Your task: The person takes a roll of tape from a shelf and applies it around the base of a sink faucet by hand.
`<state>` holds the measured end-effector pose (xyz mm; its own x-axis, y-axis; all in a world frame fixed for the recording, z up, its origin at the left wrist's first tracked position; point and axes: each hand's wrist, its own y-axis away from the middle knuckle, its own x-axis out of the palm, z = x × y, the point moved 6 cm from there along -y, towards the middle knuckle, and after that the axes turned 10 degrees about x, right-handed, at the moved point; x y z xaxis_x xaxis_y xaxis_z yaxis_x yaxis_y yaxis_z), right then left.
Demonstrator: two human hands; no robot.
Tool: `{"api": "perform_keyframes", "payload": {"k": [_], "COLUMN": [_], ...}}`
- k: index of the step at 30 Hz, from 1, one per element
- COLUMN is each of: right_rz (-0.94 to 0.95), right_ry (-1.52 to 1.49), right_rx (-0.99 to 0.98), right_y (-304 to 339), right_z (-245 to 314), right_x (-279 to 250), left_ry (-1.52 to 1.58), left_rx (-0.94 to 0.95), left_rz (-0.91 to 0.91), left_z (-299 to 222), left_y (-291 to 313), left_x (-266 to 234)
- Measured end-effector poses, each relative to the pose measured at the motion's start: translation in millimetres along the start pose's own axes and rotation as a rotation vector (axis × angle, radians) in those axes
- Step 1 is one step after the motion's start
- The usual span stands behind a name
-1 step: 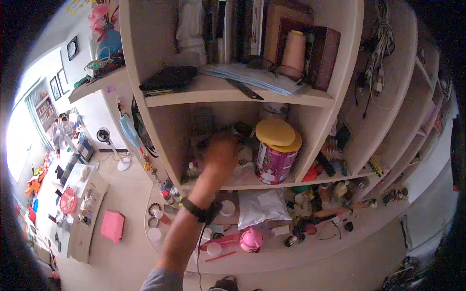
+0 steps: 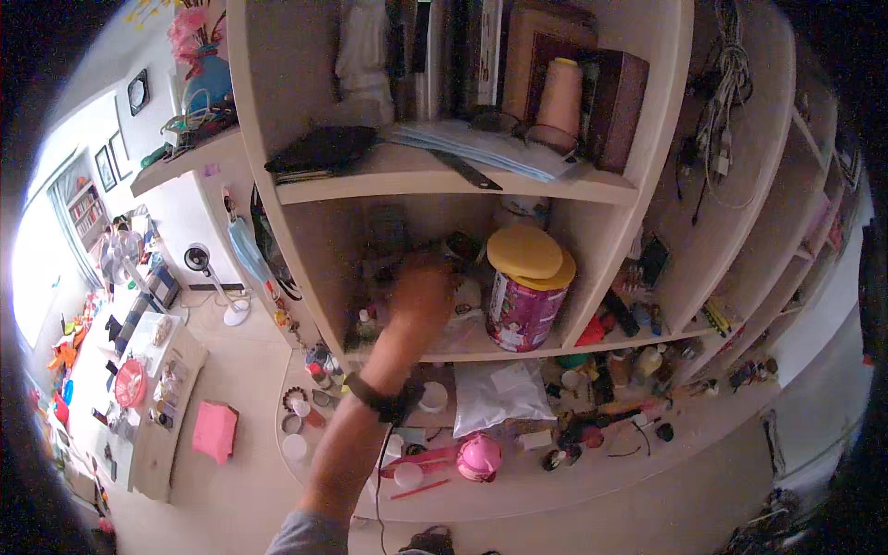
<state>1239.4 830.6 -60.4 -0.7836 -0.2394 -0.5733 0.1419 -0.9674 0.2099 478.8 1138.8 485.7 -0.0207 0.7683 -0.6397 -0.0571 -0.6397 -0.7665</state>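
My left hand [image 2: 424, 294] reaches into the lower compartment of a pale shelf unit [image 2: 462, 190]. A dark watch [image 2: 384, 400] circles its wrist, and the forearm with a grey sleeve rises from the lower edge. The fingers are blurred and lost in shadow among dark items at the back, so their grip is hidden. To the right of the hand stands a purple tin [image 2: 527, 310] with a yellow lid [image 2: 525, 252] sitting askew. A small bottle [image 2: 366, 326] is left of the hand. My right hand is out of view.
On the board above lie a black pouch [image 2: 324, 150], blue face masks [image 2: 490, 150], glasses [image 2: 552, 139] and a thread cone [image 2: 561, 97]. The ledge below holds a clear plastic bag [image 2: 502, 396], a pink round object [image 2: 478, 458] and several small things. Cables [image 2: 726, 92] hang at right.
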Motion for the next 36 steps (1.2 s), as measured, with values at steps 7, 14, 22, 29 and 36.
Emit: {"api": "perform_keyframes", "payload": {"k": [7, 14, 22, 29, 36], "right_rz": [-0.082, -0.031, -0.090, -0.285, -0.239], "right_ry": [-0.084, -0.406, -0.046, 0.657, 0.603], "right_rx": [0.134, 0.257, 0.225, -0.131, -0.028], "right_y": [0, -9, 21, 27, 20], "right_z": [-62, -90, -71, 32, 18], "right_x": [-20, 19, -12, -19, -21], "left_ry": [-0.039, 0.020, 0.088, 0.029, 0.059], "left_rx": [-0.185, -0.147, -0.066, 0.078, -0.247], "left_rz": [0.005, 0.059, 0.133, 0.305, 0.506], "left_z": [32, 53, 43, 15, 30], "left_y": [-23, -33, -45, -43, -81], "left_x": [31, 30, 55, 21, 24]}}
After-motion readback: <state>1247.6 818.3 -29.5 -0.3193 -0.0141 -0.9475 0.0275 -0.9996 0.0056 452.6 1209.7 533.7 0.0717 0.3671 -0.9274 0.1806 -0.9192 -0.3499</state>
